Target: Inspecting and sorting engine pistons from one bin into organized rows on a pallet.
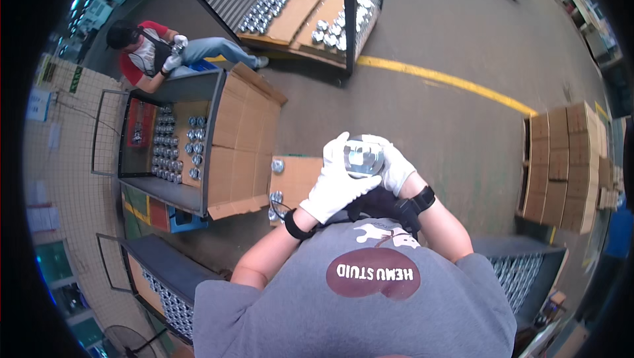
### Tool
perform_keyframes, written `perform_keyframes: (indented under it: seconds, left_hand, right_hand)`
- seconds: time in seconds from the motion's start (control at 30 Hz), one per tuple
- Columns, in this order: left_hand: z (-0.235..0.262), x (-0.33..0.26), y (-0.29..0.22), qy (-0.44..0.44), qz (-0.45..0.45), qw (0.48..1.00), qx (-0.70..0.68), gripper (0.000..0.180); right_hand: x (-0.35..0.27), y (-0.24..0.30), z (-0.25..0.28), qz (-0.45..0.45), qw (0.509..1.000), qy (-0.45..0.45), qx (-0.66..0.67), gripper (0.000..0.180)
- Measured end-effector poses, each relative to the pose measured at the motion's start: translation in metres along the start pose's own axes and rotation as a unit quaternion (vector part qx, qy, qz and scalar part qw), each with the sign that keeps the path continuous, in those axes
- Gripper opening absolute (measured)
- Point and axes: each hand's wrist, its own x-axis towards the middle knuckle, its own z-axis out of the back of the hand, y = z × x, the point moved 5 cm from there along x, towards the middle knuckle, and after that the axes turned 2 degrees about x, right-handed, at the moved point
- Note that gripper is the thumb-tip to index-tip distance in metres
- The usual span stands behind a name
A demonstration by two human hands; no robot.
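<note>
In front of the grey T-shirt (pixel 356 322) of the person, both hands wear white gloves and keep one round shiny metal part (pixel 364 159) between them, to the right of the open cart (pixel 165 193). The left hand (pixel 334 190) is half closed, with its thumb along the near edge of this part and its fingers at the left side. The right hand (pixel 397 169) is curved around the right side, also half closed. Each wrist carries a black band (pixel 422 199). Just beside the cart, on its right, a cardboard sheet (pixel 304 172) bears a few more metal pieces (pixel 277 166). On the near side of the cart stands a dark bin (pixel 170 259) with close rows of shiny pieces; well to its right is another bin (pixel 516 247), filled in similar way. The cart itself has a cardboard flap (pixel 243 143) over its right side, and inside it are rows of metal parts (pixel 166 143) and a red tray (pixel 137 120). At its far end a co-worker (pixel 148 58) sits, with gloved hands around a small shiny object. Far to the right of the cart rises a stack of cardboard boxes (pixel 560 166). Beyond the cart, toward the right, a mesh-sided trolley (pixel 349 21) carries more shiny parts on cardboard.
</note>
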Motion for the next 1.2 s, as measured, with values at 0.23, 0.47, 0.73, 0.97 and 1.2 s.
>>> perform_keyframes:
  seconds: [0.23, 0.47, 0.73, 0.97, 1.2]
  left_hand:
    - [-0.012, 0.084, 0.041, -0.104, 0.082, 0.991, 0.016, 0.100]
    - [0.028, 0.173, 0.154, -0.196, 0.221, 0.937, -0.188, 0.080]
    - [0.125, 0.353, 0.357, -0.122, 0.404, 0.905, -0.052, 0.071]
    - [0.139, 0.592, 0.529, -0.067, 0.422, 0.898, 0.102, 0.087]
    - [0.059, 0.828, 0.609, -0.009, 0.263, 0.954, 0.140, 0.073]
  right_hand:
    - [0.056, 0.066, -0.047, -0.063, 0.980, 0.062, -0.180, 0.035]
    - [0.141, 0.169, -0.062, -0.008, 0.963, 0.117, -0.242, 0.028]
    - [0.164, 0.428, -0.165, 0.388, 0.857, 0.016, -0.339, 0.050]
    - [0.217, 0.470, -0.326, 0.427, 0.698, -0.324, -0.475, 0.049]
    - [0.202, 0.465, -0.343, 0.198, 0.440, -0.506, -0.715, 0.091]
